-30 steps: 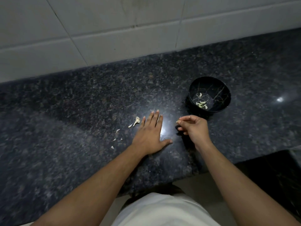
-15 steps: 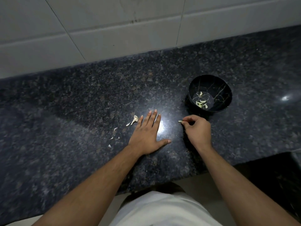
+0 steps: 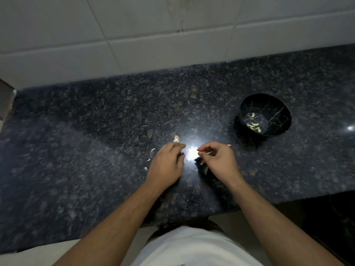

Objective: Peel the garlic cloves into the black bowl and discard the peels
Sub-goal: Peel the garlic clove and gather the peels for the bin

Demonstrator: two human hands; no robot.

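1. Worktop point(image 3: 96, 150): dark speckled stone, backed by a wall of pale tiles point(image 3: 153, 45). A bright glare spot sits on the stone between the two hands.
2. Black bowl point(image 3: 282, 108): upright on the worktop, to the right of and beyond the hands, well apart from both. Thin pale veining runs over its inner wall.
3. Peeled cloves point(image 3: 254, 125): a few pale pieces lying in the bottom of the bowl.
4. Left hand point(image 3: 167, 164): low over the worktop, fingers curled inward toward the glare. Whether it holds anything cannot be told.
5. Right hand point(image 3: 219, 162): raised just above the stone, thumb and forefinger pinched together on a small thin pale piece point(image 3: 208, 152); whether it is a clove or a peel is too small to tell.
6. Peel scraps point(image 3: 176, 139): one larger pale flake just beyond the left hand, with smaller bits scattered on the stone along that hand's left side.
7. White garment point(image 3: 192, 246): at the lower edge of view, in front of the worktop.
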